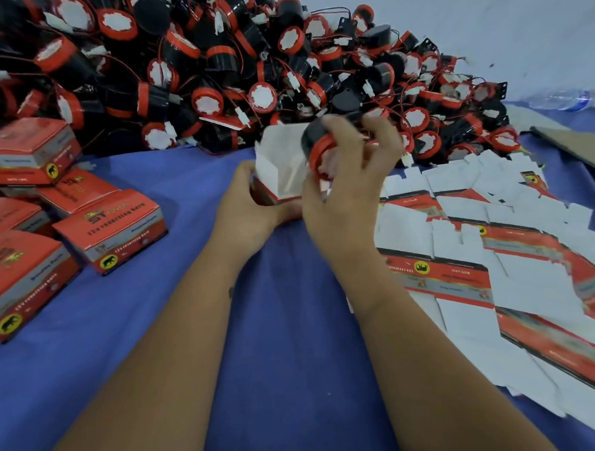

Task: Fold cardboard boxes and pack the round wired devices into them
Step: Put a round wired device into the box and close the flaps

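My left hand grips a folded red and white cardboard box from its left side, its white flaps standing open at the top. My right hand holds a round black device with a red rim at the box's right edge, just above the opening. A large heap of the same black and red wired devices fills the back of the table. Flat unfolded box blanks lie spread at the right.
Several closed red boxes are stacked at the left on the blue cloth. A clear plastic bottle lies at the far right, with a brown cardboard sheet below it.
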Demonstrator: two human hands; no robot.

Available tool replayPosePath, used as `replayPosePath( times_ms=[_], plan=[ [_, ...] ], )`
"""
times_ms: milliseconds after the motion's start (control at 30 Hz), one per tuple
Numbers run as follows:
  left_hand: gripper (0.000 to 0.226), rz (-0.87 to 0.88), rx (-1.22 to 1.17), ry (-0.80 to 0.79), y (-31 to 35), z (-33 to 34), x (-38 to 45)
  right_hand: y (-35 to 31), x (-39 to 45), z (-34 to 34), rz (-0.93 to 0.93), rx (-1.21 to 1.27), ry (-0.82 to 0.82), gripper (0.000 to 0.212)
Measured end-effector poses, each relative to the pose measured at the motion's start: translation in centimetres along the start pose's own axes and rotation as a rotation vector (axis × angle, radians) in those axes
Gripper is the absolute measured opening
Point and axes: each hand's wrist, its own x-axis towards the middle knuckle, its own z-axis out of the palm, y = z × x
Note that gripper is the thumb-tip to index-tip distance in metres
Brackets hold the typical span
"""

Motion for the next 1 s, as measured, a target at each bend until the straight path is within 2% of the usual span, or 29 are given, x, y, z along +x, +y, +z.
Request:
replayPosePath(
  times_ms=[133, 233, 300, 367, 467, 567, 667, 767, 833, 867, 900, 1000],
  plan=[
    [0.052, 0.025, 0.091, -0.02, -0.1, -0.1, 0.1, -0.1, -0.9, 0.2, -0.045, -0.13, -0.31, 0.054],
    [0.05, 0.012, 0.123, -0.009, 0.0, -0.1, 0.2, 0.1, -0.8, 0.2, 0.009, -0.019, -0.324, 0.06],
    [0.049, 0.01, 0.136, 0.009, 0.0, -0.1, 0.2, 0.1, -0.7, 0.2, 0.008, 0.044, -0.323, 0.052],
    [0.048, 0.017, 0.161, 0.026, 0.0, -0.1, 0.2, 0.3, -0.9, 0.3, -0.002, 0.032, -0.374, 0.043],
    [0.045, 0.013, 0.193, 0.06, 0.0, 0.1, 0.2, 0.8, -1.1, 0.7, 0.077, -0.035, -0.475, 0.032],
    [0.044, 0.027, 0.257, 0.098, 0.1, 0.2, 0.3, 1.3, -1.3, 1.1, 0.126, -0.13, -0.614, 0.031],
    [0.042, 0.008, 0.169, 0.062, 0.2, 0.2, 0.2, 1.2, -1.2, 1.2, 0.099, -0.115, -0.573, 0.028],
    [0.035, -0.075, 0.023, 0.089, 0.5, 0.2, 0.4, 0.7, -0.8, 0.7, 0.096, 0.001, -0.269, 0.014],
    [0.044, -0.13, -0.067, 0.136, 1.0, 0.2, 0.5, 0.8, -0.4, 0.4, 0.233, 0.112, -0.079, 0.01],
    [0.053, -0.148, -0.095, 0.142, 1.0, 0.2, 0.6, 0.9, -0.1, 0.3, 0.36, 0.212, -0.053, 0.015],
    [0.054, -0.144, -0.09, 0.132, 1.0, 0.2, 0.5, 1.0, 0.3, 0.2, 0.52, 0.347, -0.066, 0.023],
    [0.037, -0.064, 0.03, 0.057, 0.5, 0.4, 0.1, 1.5, 1.0, -0.1, 0.931, 0.718, -0.185, 0.054]
  ],
)
